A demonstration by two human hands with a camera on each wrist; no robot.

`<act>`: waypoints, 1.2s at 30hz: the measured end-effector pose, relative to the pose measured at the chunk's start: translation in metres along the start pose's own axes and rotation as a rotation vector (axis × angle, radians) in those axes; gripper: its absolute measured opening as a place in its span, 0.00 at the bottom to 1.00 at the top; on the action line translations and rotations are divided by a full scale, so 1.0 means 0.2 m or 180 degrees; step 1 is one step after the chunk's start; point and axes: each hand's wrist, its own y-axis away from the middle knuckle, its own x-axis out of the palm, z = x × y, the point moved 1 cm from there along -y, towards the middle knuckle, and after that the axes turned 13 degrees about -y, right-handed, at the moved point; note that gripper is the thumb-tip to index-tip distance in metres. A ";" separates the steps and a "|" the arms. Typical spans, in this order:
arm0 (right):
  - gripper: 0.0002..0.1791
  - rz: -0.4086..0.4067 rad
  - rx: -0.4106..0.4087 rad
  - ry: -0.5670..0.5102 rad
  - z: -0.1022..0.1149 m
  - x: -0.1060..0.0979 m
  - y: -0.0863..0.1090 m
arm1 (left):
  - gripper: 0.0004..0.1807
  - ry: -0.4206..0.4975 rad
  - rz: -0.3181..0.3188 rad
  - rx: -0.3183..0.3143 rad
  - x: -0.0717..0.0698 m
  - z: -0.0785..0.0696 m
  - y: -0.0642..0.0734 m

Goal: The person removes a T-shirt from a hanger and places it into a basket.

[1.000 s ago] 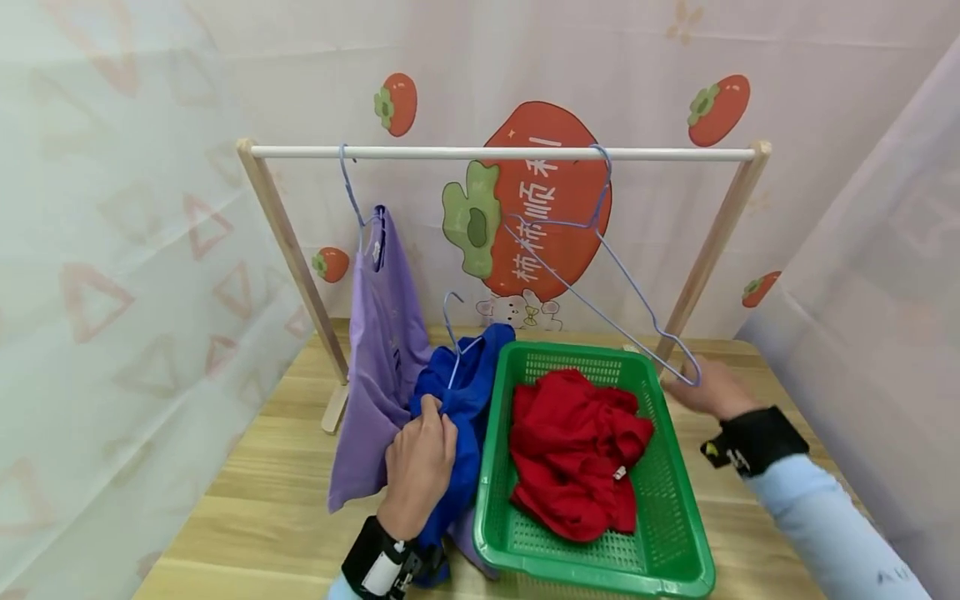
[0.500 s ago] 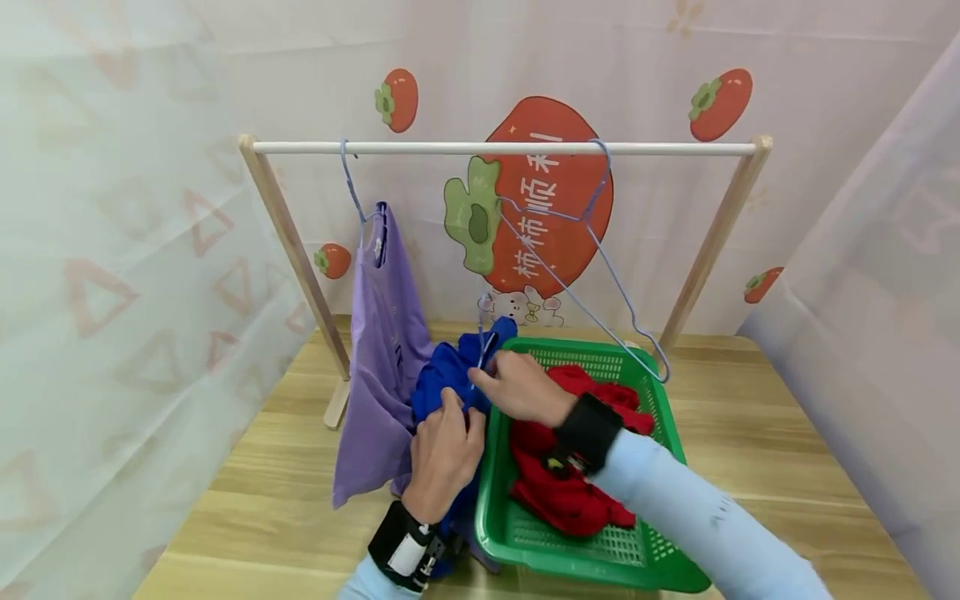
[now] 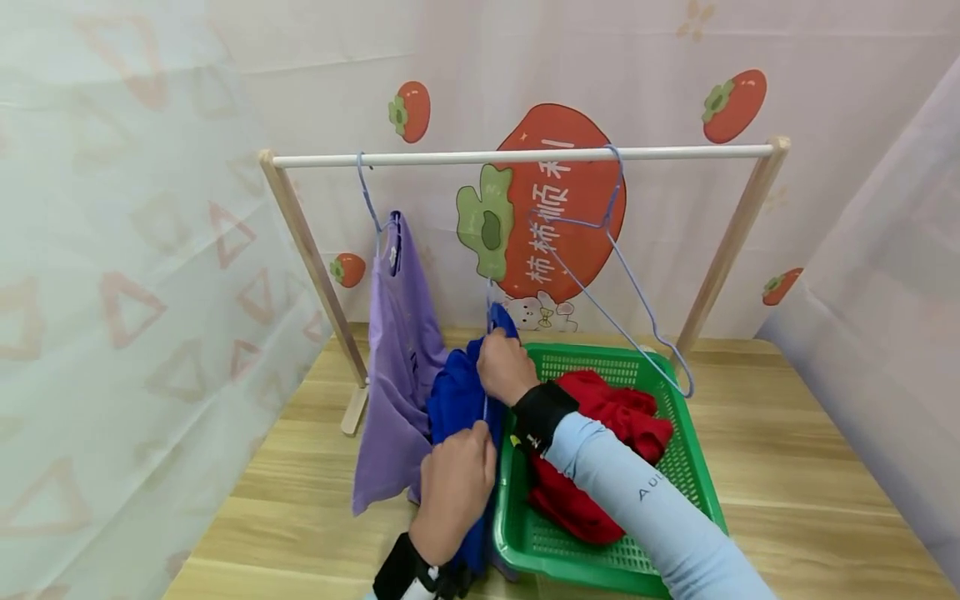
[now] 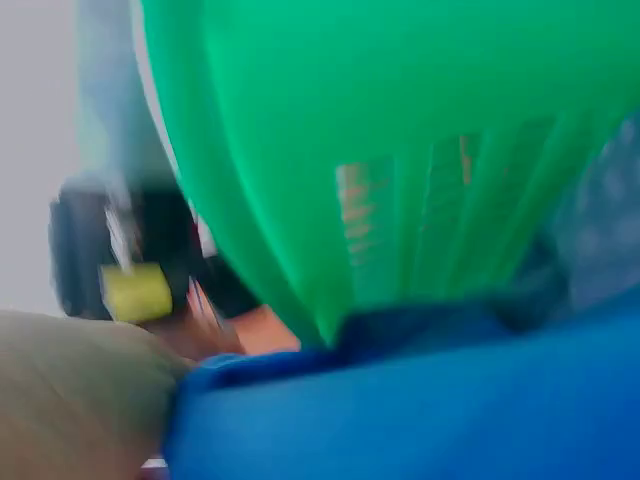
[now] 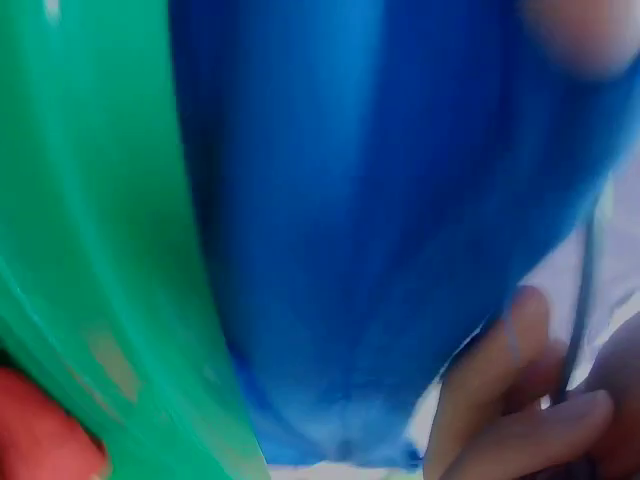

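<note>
A blue shirt [image 3: 453, 392] hangs bunched between both hands in the head view, beside a green basket. Out of its top pokes the thin blue hook of a clothes hanger [image 3: 490, 292]. My right hand [image 3: 506, 367] grips the shirt near its upper edge, close below the hook. Lower down, my left hand [image 3: 456, 479] holds the cloth with curled fingers, right at the hanger's lower wire. Blue cloth [image 5: 340, 220] fills the right wrist view, with bent fingers [image 5: 490, 390] at its edge. Much of the hanger is hidden by cloth and hands.
A green basket [image 3: 504, 517] with a red garment [image 3: 630, 417] stands to the right, under my right forearm. Behind is a rack with a white bar [image 3: 435, 158]. From it hang a purple shirt [image 3: 397, 358] at left and a bare hanger [image 3: 607, 223] at right.
My right hand has come left from beyond the basket and taken hold of the blue shirt's top. My left hand has shifted slightly right and down; the hanger hook stands more upright.
</note>
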 end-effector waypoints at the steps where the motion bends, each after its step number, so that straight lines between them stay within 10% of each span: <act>1: 0.14 -0.0050 0.0021 -0.0036 0.00 -0.01 -0.03 | 0.12 -0.0044 0.0013 0.0100 -0.02 -0.01 0.02; 8: 0.17 -0.0130 -0.0393 0.0076 -0.07 -0.10 -0.20 | 0.15 -0.0059 0.0142 0.0601 -0.06 -0.03 0.11; 12: 0.22 0.0062 -0.0295 -0.0514 -0.12 -0.16 -0.22 | 0.17 -0.0056 0.0296 0.0655 -0.04 0.01 0.12; 17: 0.24 0.0372 -0.0143 -0.0846 -0.10 -0.23 -0.13 | 0.16 0.0270 0.0515 0.0250 0.02 0.11 0.05; 26: 0.24 0.0739 -0.0417 -0.0574 -0.05 -0.39 0.25 | 0.14 0.1371 -0.0022 -0.0780 0.22 0.18 -0.14; 36: 0.20 0.1130 -0.0414 -0.0557 -0.01 -0.72 0.63 | 0.08 0.1002 -0.0369 -0.0949 0.43 0.15 -0.30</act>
